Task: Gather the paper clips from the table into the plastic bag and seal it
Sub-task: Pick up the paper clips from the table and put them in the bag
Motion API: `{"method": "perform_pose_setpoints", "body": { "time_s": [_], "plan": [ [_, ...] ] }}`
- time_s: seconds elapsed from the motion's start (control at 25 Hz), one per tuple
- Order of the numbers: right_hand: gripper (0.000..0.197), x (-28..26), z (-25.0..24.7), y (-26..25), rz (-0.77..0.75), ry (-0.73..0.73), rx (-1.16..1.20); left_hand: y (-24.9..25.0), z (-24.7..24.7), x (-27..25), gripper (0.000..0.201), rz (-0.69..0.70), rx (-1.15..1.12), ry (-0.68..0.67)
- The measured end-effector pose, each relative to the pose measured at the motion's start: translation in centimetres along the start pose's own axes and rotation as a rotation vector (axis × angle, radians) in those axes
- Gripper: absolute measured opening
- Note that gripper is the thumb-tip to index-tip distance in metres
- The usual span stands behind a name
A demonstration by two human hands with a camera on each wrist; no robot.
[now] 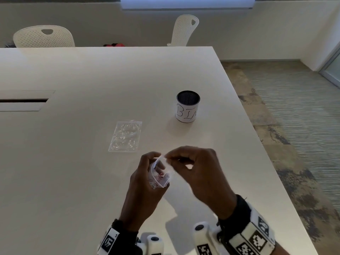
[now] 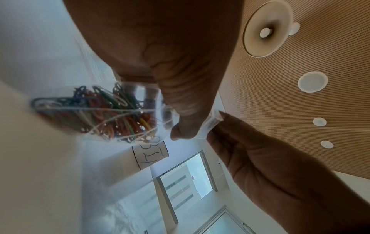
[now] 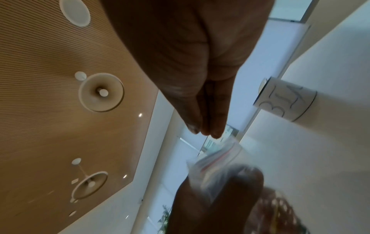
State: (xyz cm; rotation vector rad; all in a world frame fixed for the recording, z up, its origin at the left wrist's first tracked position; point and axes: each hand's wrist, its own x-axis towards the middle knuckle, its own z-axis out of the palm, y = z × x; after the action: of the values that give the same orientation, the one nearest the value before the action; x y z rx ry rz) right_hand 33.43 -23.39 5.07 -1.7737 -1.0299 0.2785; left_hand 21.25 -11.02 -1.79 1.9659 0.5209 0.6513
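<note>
I hold a small clear plastic bag (image 1: 159, 174) above the white table (image 1: 92, 181), near its front edge. My left hand (image 1: 148, 165) grips the bag's side, its thumb (image 2: 186, 110) pressed on the plastic. My right hand (image 1: 172, 157) pinches the bag's top edge at one corner (image 2: 212, 121). In the left wrist view, several coloured paper clips (image 2: 100, 114) lie bunched in the bottom of the bag. In the right wrist view, my right hand's fingertips (image 3: 207, 128) sit together just above the bag's red-lined top strip (image 3: 219, 156).
A flat pile of clear plastic bags (image 1: 126, 136) lies on the table beyond my hands. A black mesh cup labelled BIN (image 1: 188, 106) stands further back to the right. The table's right edge (image 1: 257, 144) drops to carpet. Two white chairs stand at the far side.
</note>
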Motion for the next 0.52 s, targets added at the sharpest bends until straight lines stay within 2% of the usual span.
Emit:
{"method": "perform_pose_setpoints", "body": {
  "time_s": [0.08, 0.12, 0.2, 0.32, 0.4, 0.52],
  "plan": [
    [0.010, 0.2, -1.8, 2.4, 0.036, 0.097, -0.126, -0.1, -0.1, 0.0, 0.054, 0.000, -0.008, 0.017],
    [0.009, 0.2, -3.0, 3.9, 0.089, 0.098, -0.220, -0.1, -0.1, 0.0, 0.055, -0.002, -0.013, 0.022],
    [0.013, -0.7, -4.9, 6.6, 0.266, -0.019, -0.446, -0.2, -0.2, 0.0, 0.056, 0.001, -0.014, 0.025],
    [0.038, -2.4, -4.9, 8.7, 0.452, -0.190, -0.612, -0.2, -0.2, 0.1, 0.056, 0.011, -0.009, 0.024],
    [0.040, -2.8, -3.8, 8.9, 0.453, -0.167, -0.601, -0.2, -0.1, 0.2, 0.055, 0.013, -0.013, 0.028],
    [0.024, -2.5, -2.4, 9.0, 0.410, -0.134, -0.608, -0.2, 0.0, 0.2, 0.056, 0.012, -0.020, 0.016]
  ]
}}
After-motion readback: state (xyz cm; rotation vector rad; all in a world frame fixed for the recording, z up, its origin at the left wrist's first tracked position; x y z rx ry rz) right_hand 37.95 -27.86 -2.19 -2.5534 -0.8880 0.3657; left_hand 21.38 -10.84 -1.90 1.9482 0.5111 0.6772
